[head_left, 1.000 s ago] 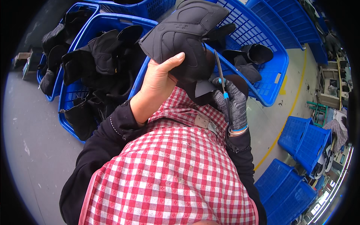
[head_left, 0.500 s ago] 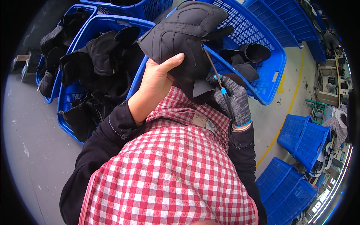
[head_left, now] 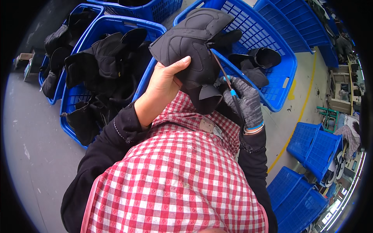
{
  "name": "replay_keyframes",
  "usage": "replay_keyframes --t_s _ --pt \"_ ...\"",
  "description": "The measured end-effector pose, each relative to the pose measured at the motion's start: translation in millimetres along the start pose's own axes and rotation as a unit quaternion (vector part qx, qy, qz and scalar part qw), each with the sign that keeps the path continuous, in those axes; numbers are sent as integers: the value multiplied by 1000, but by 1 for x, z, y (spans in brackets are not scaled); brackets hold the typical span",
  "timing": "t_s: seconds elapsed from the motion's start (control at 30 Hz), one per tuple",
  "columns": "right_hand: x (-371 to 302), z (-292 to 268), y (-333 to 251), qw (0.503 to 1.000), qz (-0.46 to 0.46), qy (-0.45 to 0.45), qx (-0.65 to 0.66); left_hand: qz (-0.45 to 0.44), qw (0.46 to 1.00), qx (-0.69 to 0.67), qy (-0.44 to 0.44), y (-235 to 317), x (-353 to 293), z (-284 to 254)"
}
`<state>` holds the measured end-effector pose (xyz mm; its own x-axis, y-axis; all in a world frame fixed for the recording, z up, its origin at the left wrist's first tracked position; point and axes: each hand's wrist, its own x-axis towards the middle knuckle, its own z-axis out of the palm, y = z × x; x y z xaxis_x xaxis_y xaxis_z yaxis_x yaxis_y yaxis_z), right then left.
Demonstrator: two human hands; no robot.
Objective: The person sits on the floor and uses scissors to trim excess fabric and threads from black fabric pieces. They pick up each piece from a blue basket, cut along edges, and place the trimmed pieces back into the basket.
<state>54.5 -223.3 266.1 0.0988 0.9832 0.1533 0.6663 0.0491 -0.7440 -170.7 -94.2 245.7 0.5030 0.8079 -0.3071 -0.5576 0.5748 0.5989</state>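
Observation:
My bare left hand is closed on a black stitched shoe upper, thumb on top and the other fingers hidden beneath it. The upper is raised in front of my apron, with its lower flap hanging down. In a grey knit glove, my right hand grips long, slender scissors with blue bands on their handles. Their tip meets the right edge of the upper. Whether the blades are apart cannot be made out.
Blue plastic baskets hold more black uppers: one basket at the left, another behind my right hand. Stacked blue baskets stand at the right, beyond a yellow floor line. A red checked apron covers my front.
The upper has shifted slightly right and down and tilted a little. My right hand and the scissors have moved slightly right with it. Both hands keep their hold.

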Motion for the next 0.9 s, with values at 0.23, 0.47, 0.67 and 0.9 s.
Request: replay_keyframes --t_s 0.23,0.47,0.67,0.9 --pt "4 7 5 999 -8 2 -36 -23 999 -43 -19 -6 0 2" --pt "3 9 7 998 33 -16 -42 -22 998 -62 -18 -13 1 -1" --pt "1 11 11 998 53 -23 9 -21 998 -59 -13 -17 1 1" --pt "0 16 15 996 77 -20 39 -20 998 -55 -5 -23 2 2"
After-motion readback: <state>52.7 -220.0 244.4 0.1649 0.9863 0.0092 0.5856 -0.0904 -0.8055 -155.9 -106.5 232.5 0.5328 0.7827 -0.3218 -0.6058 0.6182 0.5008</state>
